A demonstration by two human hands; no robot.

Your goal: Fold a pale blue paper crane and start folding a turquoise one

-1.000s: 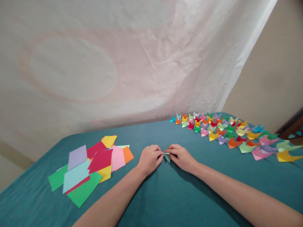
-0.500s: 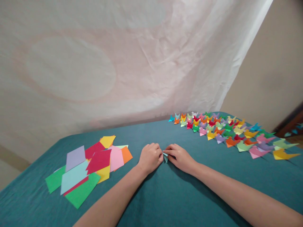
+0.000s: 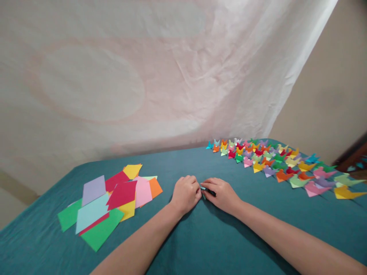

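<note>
My left hand and my right hand meet at the middle of the teal tablecloth. Both pinch a small folded piece of light blue paper between their fingertips. Most of that paper is hidden by the fingers. Left of my hands lies a loose pile of coloured paper squares: red, pink, green, yellow, orange, lilac and pale blue.
Rows of several small folded paper birds in many colours stand along the far right of the table. A creased white sheet hangs behind the table. A beige wall and some dark furniture are at the right.
My hands have stayed together on the small blue paper, with the fingers closing more tightly over it so that less of it shows. The view has shifted slightly.
</note>
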